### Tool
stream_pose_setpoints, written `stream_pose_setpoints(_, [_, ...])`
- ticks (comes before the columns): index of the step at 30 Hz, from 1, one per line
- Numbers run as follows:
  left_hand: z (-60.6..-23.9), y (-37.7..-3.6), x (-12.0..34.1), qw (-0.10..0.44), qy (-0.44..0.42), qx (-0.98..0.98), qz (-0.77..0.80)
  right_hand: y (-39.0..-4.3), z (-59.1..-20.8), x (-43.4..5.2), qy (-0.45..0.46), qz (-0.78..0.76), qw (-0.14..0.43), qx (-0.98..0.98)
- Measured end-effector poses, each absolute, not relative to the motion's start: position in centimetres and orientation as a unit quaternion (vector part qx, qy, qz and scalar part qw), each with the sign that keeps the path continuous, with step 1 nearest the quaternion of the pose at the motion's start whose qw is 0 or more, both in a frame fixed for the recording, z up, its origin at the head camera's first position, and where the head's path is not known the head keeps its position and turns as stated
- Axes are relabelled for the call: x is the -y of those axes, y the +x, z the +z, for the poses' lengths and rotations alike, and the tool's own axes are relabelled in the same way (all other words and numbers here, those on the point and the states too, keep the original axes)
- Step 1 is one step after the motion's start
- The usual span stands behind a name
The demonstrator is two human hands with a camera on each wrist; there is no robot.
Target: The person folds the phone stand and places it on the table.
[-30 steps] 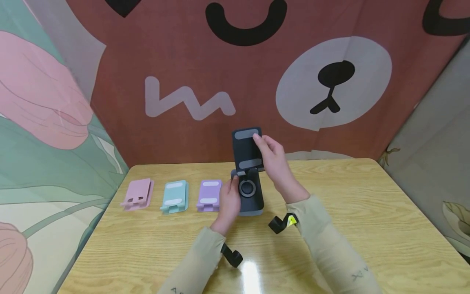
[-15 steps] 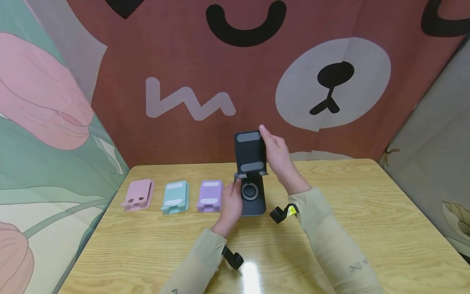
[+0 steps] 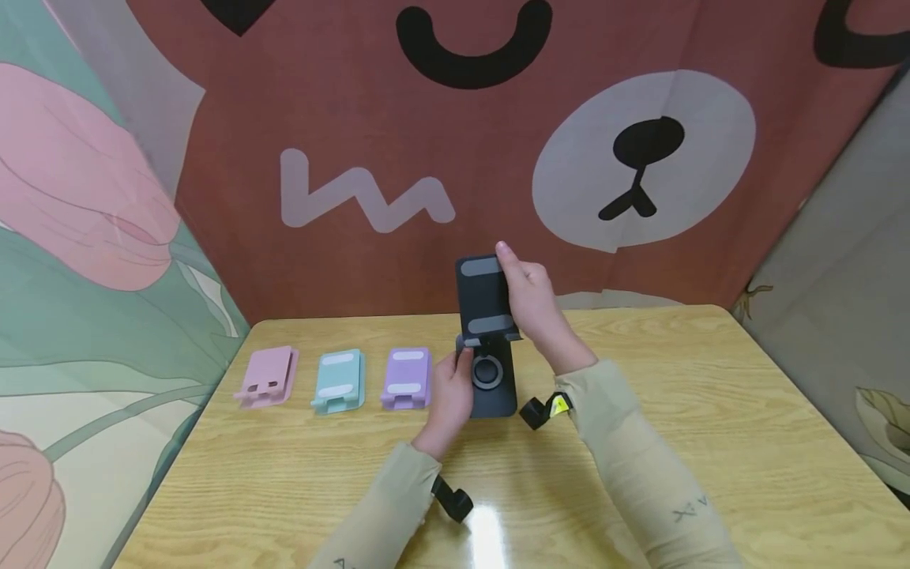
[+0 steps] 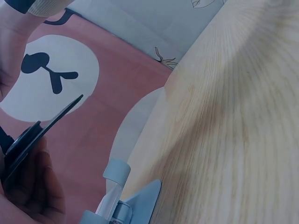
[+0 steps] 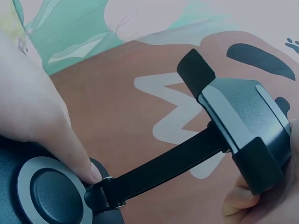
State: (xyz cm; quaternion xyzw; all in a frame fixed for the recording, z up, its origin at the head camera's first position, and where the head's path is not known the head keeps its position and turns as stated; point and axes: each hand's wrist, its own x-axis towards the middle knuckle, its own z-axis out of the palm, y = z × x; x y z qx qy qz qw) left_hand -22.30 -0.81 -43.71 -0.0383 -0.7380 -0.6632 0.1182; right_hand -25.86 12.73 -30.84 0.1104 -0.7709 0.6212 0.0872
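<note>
A black folding phone stand (image 3: 486, 296) is held up unfolded between both hands. My left hand (image 3: 449, 399) grips its base (image 3: 498, 399), thumb near the hinge beside the grey ring. Along the right edge of the upper plate, my right hand (image 3: 535, 304) holds on with the thumb up at the top corner. In the right wrist view a black arm (image 5: 163, 161) links the ringed base (image 5: 56, 196) to the padded plate (image 5: 247, 116). Below the left hand, the left wrist view shows part of a grey-blue stand (image 4: 145, 203) on the table, mostly hidden in the head view.
To the left on the wooden table (image 3: 284, 474) lie a pink phone stand (image 3: 268, 375), a turquoise one (image 3: 339, 381) and a purple one (image 3: 407, 378), all folded. A printed cloth (image 3: 355, 269) hangs behind the table's far edge.
The right thumb has slid from the plate's face up to its top edge. The black stand has shifted slightly right, and its base now covers the grey-blue piece that showed beneath it.
</note>
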Motion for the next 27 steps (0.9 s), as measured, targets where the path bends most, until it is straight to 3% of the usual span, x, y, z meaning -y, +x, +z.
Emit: stream_pose_setpoints(27, [-43.73, -21.77, 0.60, 0.195, -0.034, 0.754, -0.626, -25.82, -31.27, -12.25, 0.072, 0.629, 0.056, 0.772])
